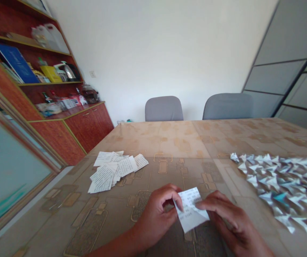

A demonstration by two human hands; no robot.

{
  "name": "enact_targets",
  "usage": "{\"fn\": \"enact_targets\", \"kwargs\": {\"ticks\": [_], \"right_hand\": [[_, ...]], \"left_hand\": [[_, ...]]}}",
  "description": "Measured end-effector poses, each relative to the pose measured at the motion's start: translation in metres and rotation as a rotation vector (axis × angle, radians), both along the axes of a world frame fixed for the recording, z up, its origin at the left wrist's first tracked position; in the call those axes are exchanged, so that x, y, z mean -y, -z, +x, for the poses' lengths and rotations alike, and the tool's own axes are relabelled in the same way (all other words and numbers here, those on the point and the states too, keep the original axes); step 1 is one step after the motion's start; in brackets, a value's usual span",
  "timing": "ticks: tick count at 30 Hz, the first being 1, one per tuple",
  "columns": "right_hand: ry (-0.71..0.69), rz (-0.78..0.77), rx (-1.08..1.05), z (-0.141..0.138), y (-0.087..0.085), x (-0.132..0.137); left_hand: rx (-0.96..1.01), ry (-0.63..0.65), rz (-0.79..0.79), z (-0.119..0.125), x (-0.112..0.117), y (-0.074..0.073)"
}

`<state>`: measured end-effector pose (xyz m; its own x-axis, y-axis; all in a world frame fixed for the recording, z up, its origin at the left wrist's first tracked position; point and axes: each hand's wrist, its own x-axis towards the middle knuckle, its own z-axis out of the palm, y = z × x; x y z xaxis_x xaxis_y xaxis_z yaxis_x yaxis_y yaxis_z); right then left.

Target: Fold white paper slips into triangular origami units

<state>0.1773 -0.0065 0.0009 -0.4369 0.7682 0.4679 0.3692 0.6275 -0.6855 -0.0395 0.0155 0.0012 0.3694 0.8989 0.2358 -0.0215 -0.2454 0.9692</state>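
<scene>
White printed rectangular paper sheet (189, 216) was gripped by bare left hand (161, 210) and bare right hand (231, 218) at opposite sides, over the brown patterned worktop (196, 142). Light, even fingertip pressure and carefully aligned edges appeared advisable.

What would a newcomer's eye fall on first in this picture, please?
Probably the rows of pale folded paper pieces spread over the right side of the table. Next come the left hand and the right hand, together holding a small printed sheet in the foreground. A loose pile of printed slips lies on the table to the left.
</scene>
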Motion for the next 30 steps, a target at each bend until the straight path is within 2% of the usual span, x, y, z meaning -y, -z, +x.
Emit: {"fn": "enact_targets", "kwargs": {"ticks": [4,10,13,16,18,21,26,30], "right_hand": [[0.028,0.089,0.027,0.001,0.002,-0.004],[0.029,0.109,0.080,-0.003,-0.002,-0.005],[0.068,0.012,0.054,-0.003,-0.004,0.001],[0.156,-0.221,-0.044,-0.005,-0.001,0.008],[0.137,-0.345,-0.099,-0.008,0.004,0.008],[0.076,-0.450,-0.165,-0.015,0.014,0.004],[0.173,-0.391,-0.181,-0.015,0.021,0.000],[0.143,-0.362,-0.179,-0.015,0.015,0.002]], "left_hand": [[0.028,-0.032,-0.044,0.000,0.001,-0.001],[-0.015,-0.109,-0.123,0.000,0.002,-0.003],[-0.031,-0.144,-0.154,0.002,0.004,-0.004],[-0.089,-0.200,-0.137,0.007,0.007,-0.007],[-0.111,-0.209,-0.138,0.011,0.010,-0.007],[-0.099,-0.194,-0.143,0.015,0.014,-0.004],[-0.025,-0.122,-0.247,0.017,0.015,0.001],[-0.096,-0.051,-0.344,0.016,0.012,0.003]]}}
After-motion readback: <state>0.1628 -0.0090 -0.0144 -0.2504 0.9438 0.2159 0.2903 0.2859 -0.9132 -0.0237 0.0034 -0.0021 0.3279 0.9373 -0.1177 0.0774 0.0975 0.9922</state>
